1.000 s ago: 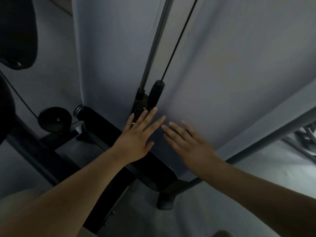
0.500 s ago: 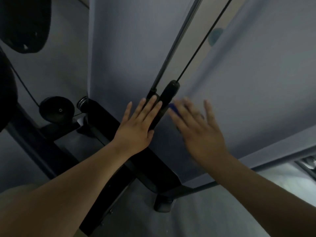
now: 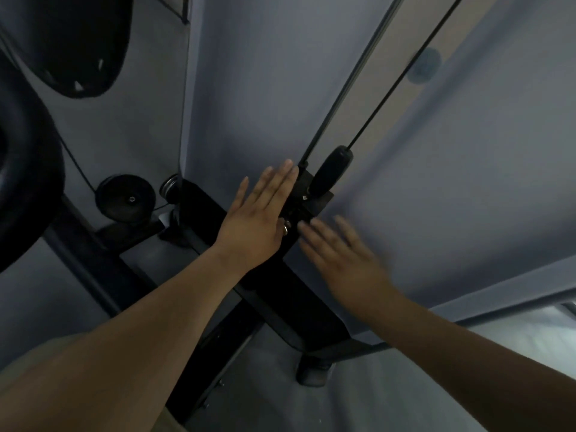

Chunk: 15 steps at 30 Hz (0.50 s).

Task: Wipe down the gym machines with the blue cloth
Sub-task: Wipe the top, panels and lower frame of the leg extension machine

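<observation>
Dim gym corner, grey floor [image 3: 343, 406] along the near edge. Rising from it, a gym machine [image 3: 452, 198]: broad pale grey panel, smooth and matt, split by a tan strip with a round blue-grey mark [image 3: 424, 65] at the far right. Down that strip, a dark guide rod [image 3: 352, 79] and a thin black cable [image 3: 402, 76] side by side, the cable ending in a stubby black grip [image 3: 332, 169] at a black bracket [image 3: 307, 198]. Nearer, a black base frame [image 3: 280, 307] on a rubber foot [image 3: 313, 372]; to the left, a black pulley [image 3: 124, 198], and at the far left a black pad [image 3: 78, 42]. Laid flat on the panel, the left hand [image 3: 258, 219], fingers straight and close together, alongside the left edge of the bracket, holding nothing. Just to its right, the right hand [image 3: 339, 260], blurred, fingers straight and slightly spread, palm toward the panel below the grip. Hands near each other but apart. Cannot tell where the blue cloth is.
</observation>
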### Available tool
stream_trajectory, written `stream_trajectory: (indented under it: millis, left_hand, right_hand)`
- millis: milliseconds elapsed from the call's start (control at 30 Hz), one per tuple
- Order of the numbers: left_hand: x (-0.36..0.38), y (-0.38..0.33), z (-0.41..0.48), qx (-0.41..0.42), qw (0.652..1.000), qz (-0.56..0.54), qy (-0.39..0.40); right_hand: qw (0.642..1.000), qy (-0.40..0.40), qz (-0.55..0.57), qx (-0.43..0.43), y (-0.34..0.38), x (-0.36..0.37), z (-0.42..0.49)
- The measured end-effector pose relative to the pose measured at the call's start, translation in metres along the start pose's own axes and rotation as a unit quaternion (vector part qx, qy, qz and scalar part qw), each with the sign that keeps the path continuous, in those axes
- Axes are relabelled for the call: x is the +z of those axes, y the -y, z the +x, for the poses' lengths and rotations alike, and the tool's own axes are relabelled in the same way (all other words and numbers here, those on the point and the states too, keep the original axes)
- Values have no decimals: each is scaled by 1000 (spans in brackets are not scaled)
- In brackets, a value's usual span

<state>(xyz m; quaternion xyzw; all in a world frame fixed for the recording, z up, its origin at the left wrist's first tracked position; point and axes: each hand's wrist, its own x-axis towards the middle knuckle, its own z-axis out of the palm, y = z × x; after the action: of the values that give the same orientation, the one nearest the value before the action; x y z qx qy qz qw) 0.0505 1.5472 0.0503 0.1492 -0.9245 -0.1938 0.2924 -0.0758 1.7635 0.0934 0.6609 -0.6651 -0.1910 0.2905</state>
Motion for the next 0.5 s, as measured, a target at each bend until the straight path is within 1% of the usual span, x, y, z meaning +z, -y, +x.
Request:
stream_trajectory:
  millis: [33, 67, 167, 233, 300, 367, 400, 433, 500]
  left_hand:
    - [0, 0, 0, -1, 1000, -6, 1]
    - [-1, 0, 0, 0, 1000, -11, 1]
    - [-1, 5, 1, -14, 1000, -21, -2]
    - [0, 9, 0, -32, 999, -18, 6]
    - [1, 11, -1, -44, 999, -17, 23]
    - [1, 13, -4, -45, 998, -22, 30]
    - [2, 14, -6, -42, 998, -21, 33]
    - [4, 15, -8, -40, 998, -21, 37]
    - [6, 19, -11, -37, 998, -24, 50]
  right_hand:
    - [999, 26, 1, -24, 6, 8, -3]
    - [999, 31, 1, -26, 7, 10, -2]
    - [997, -46, 20, 52, -3, -2, 12]
    - [993, -76, 28, 83, -3, -3, 11]
    - [997, -52, 23, 43, 14, 12, 5]
    - [999, 21, 18, -16, 35, 34, -4]
    - [999, 42, 10, -27, 39, 38, -5]
    - [999, 39, 9, -19, 38, 37, -2]
    - [999, -8, 22, 28, 31, 31, 4]
